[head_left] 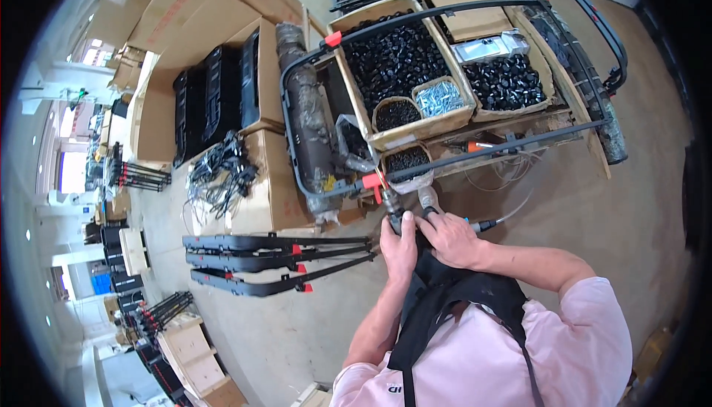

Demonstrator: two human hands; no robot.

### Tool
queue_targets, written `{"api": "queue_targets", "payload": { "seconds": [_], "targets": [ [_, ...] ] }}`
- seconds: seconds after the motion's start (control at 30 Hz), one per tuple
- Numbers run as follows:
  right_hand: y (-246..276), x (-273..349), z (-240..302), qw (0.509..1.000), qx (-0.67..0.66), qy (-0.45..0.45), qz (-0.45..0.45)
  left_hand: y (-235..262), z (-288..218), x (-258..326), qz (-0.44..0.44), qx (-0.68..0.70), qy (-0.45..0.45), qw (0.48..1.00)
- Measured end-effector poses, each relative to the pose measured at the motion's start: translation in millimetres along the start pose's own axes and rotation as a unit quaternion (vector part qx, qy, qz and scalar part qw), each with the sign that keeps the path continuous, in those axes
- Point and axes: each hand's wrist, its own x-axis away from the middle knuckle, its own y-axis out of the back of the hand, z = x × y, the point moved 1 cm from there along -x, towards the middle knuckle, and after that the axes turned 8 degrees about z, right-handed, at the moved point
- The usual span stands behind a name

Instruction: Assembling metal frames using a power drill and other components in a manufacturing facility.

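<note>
My left hand [401, 248] is closed around the rear of a driver-like power tool [391, 201] with a metal nose. The tool's thin tip points away from me, at a red clip [372, 182] on the near corner of a black tubular frame [295, 129]. My right hand [454, 239] is curled against the tool's dark body, next to my left hand, its fingertips partly hidden. A hose connector [486, 225] with a blue ring sticks out beside it. Just beyond the tool stands a small container of dark screws [407, 162].
Beyond the frame's near bar sit a large box of black plastic pieces [393, 55], a tub of silver screws [439, 98] and another box of black pieces [504, 83]. Several similar black frames [245, 262] lie at left, below a carton with tangled cables [226, 170]. Hoses trail at right.
</note>
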Motion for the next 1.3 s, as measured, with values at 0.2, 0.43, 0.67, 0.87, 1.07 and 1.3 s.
{"api": "queue_targets", "payload": {
  "seconds": [0.2, 0.43, 0.67, 0.87, 1.07, 1.3],
  "targets": [
    [-70, 25, 14, 0.993, -0.002, -0.007, 0.115, 13, 85, 31, -0.033, 0.093, 0.052, 0.994],
    [-114, -7, 23, 0.992, -0.002, -0.042, 0.120, 50, 125, -8, -0.016, 0.025, 0.068, 0.997],
    [-124, -31, 33, 0.989, -0.011, -0.086, 0.121, 73, 116, -32, 0.021, -0.015, 0.073, 0.997],
    [-119, -33, 49, 0.989, -0.014, -0.100, 0.108, 81, 124, -38, 0.028, -0.048, 0.038, 0.998],
    [-119, -38, 54, 0.985, 0.019, -0.119, 0.122, 84, 122, -43, 0.059, -0.072, 0.050, 0.994],
    [-131, -46, 50, 0.980, 0.036, -0.152, 0.125, 86, 123, -52, 0.080, -0.089, 0.051, 0.991]
  ]
}}
